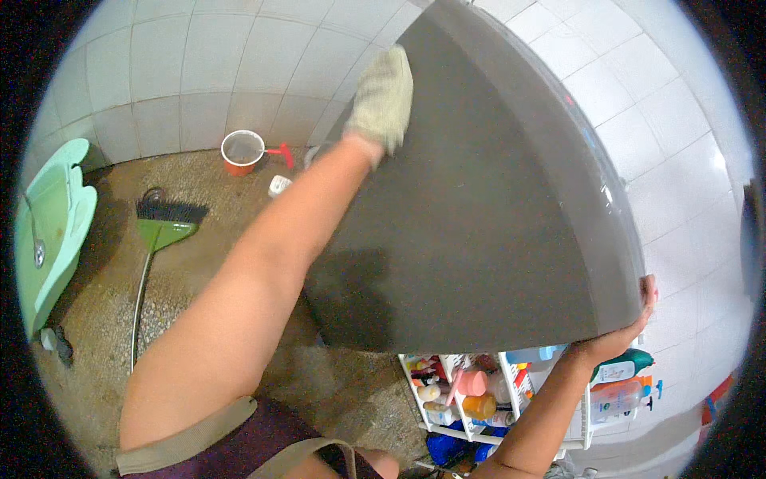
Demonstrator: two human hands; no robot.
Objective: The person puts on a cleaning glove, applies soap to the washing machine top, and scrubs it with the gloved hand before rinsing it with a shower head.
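A large dark grey flat panel (473, 227) with a paler, see-through-looking border slants up in front of me; its material is unclear. My left hand (382, 99), arm stretched out, lies against the panel near its upper left side. A pale cloth mitt or cloth (389, 84) covers that hand, blurred, and the fingers are hidden. At the lower right corner, my right hand (637, 311) grips the panel's edge, with fingertips showing on the far side.
Below the panel is a white shelf rack (508, 436) crowded with bottles and jars. On the wet pebbled floor lies a green broom (167, 230), near an orange-red bucket (239, 164) with a white rim. A mint-green basin (66, 257) leans at left. Tiled walls (239, 54) surround the area.
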